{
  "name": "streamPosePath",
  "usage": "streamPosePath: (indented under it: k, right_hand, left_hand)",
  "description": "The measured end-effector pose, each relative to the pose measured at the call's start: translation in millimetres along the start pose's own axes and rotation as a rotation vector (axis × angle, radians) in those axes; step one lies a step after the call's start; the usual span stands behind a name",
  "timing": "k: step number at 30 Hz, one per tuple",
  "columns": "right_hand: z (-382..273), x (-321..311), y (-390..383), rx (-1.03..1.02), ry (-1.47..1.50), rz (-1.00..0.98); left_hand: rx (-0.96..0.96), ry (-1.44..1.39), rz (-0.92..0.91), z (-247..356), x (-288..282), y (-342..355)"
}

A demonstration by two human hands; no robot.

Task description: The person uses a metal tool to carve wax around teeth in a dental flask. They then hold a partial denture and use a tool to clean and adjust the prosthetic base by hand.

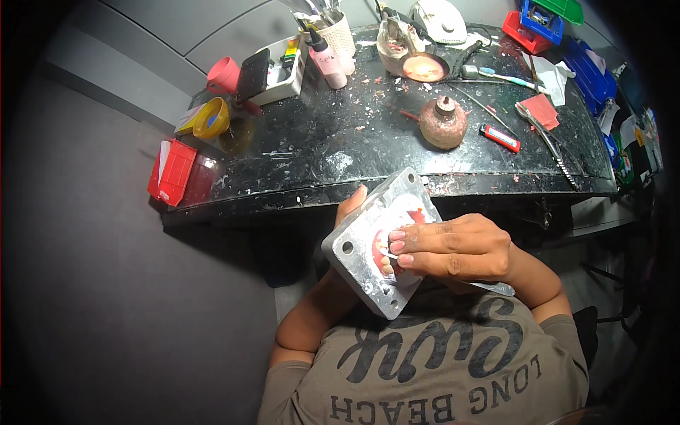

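1. In the head view, my left hand (351, 202) is gripping the grey metal block (358, 271) at its far-left edge; only fingertips are showing, the rest hiding behind it.
2. The block is tilting in front of my shirt, at the near side of the worktop (283, 145); whether its far corner is touching the edge, I cannot tell.
3. My right hand (462, 246) is reaching over from the right, fingers lying side by side, their tips resting by the tooth set (387, 269), which is sitting in the block's white filling. I cannot tell if they are pinching anything; my thumb is hiding.
4. A flat metal tool (499, 288) is poking out beneath that hand; what is holding it, I cannot see.
5. Uneven fingertip pressure could be shifting or chipping a tooth.
6. With only one hand visibly gripping it, the smooth block could be slipping.
7. That tool could be scraping my forearm if my wrist is turning.
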State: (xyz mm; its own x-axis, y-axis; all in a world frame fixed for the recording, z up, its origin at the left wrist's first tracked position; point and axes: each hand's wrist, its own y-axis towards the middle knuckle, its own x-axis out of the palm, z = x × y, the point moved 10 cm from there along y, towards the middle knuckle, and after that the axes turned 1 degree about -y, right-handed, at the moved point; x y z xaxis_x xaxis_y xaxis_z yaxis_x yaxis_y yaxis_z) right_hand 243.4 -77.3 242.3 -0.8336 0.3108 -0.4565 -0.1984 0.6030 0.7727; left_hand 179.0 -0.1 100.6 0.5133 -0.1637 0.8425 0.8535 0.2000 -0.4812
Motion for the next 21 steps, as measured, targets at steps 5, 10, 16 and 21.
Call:
streamPosePath:
  k: [5,10,16,21]
  right_hand:
    - [-0.9,2.2,-2.7,-0.046,-0.054,-0.007]
    - [0.9,-1.2,-3.5,0.009,-0.030,0.012]
    - [3.6,-17.5,-2.6,0.158,0.043,0.093]
    - [9.8,-24.8,-5.2,0.196,0.182,0.164]
  left_hand:
    - [-0.003,-0.033,0.006,-1.1,0.1,1.2]
    - [0.023,-0.003,-0.012,0.9,-1.1,2.3]
    - [0.034,-0.096,-0.197,0.8,13.4,-5.7]
    - [0.037,0.000,-0.217,2.3,15.0,-11.0]
